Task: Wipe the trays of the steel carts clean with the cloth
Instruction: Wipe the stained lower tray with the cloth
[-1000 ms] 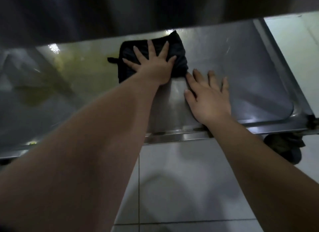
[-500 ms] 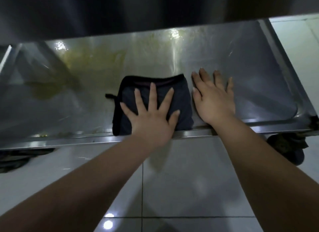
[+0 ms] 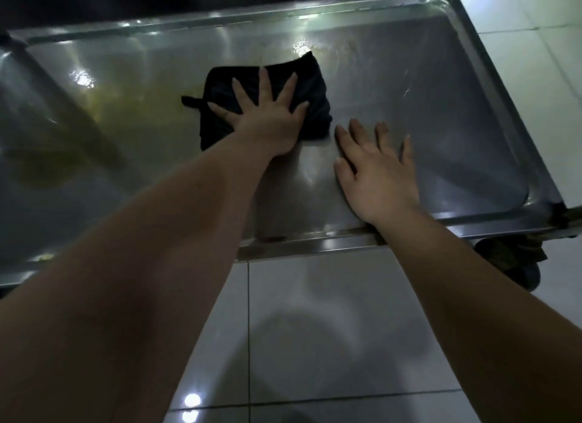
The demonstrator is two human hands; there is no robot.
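Observation:
A steel cart tray [image 3: 472,114] fills the upper half of the head view, with a raised rim all round. A folded black cloth [image 3: 220,89] with a small loop at its left lies near the tray's middle. My left hand [image 3: 267,114] presses flat on the cloth, fingers spread and straight. My right hand [image 3: 374,167] rests flat on the bare steel just right of the cloth, palm near the front rim. A yellowish greasy smear [image 3: 132,107] covers the tray left of the cloth.
White floor tiles [image 3: 330,312] lie below the tray's front rim. A dark cart wheel [image 3: 516,262] sits under the tray's front right corner. A dark upper shelf or shadow runs along the top of the view.
My left hand has pushed the cloth away from the front rim back toward the middle of the tray. My right hand has stayed flat on the steel.

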